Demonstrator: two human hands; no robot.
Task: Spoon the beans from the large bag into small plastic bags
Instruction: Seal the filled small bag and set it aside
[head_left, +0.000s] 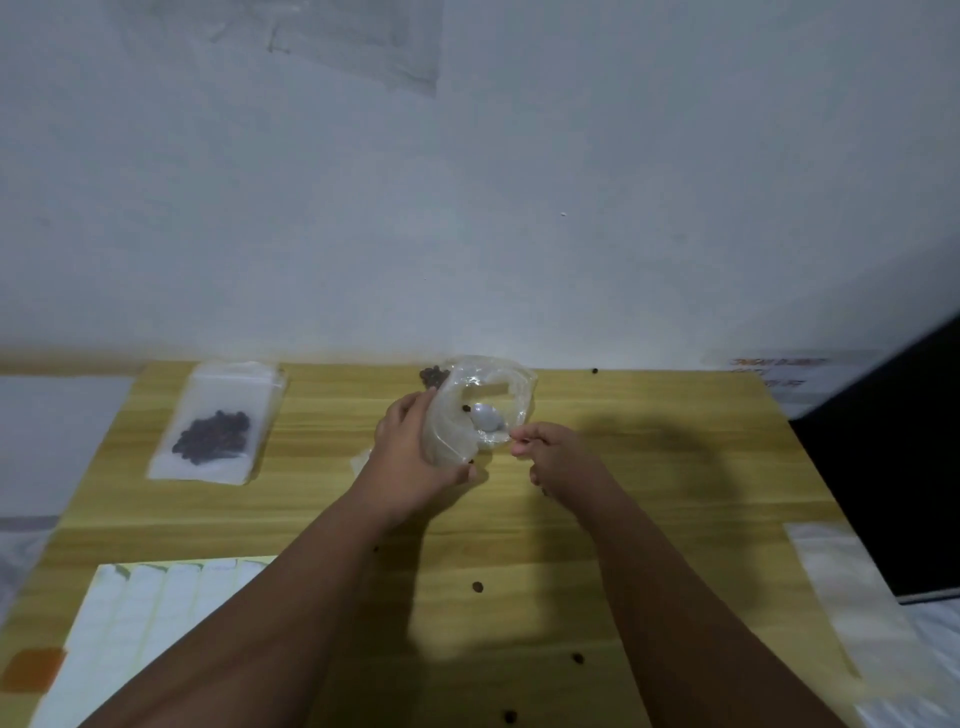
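Plastic bag (451, 427), spoon (487, 419) inside; filled bag (213, 421) left, stray beans (477, 587) about

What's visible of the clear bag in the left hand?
The clear bag is thin, crinkled, see-through plastic, held over the table with its mouth spread toward the camera. The left hand grips its left side; the right hand, at the near rim, seems to pinch a pale spoon whose bowl sits inside. A couple of dark beans show inside.
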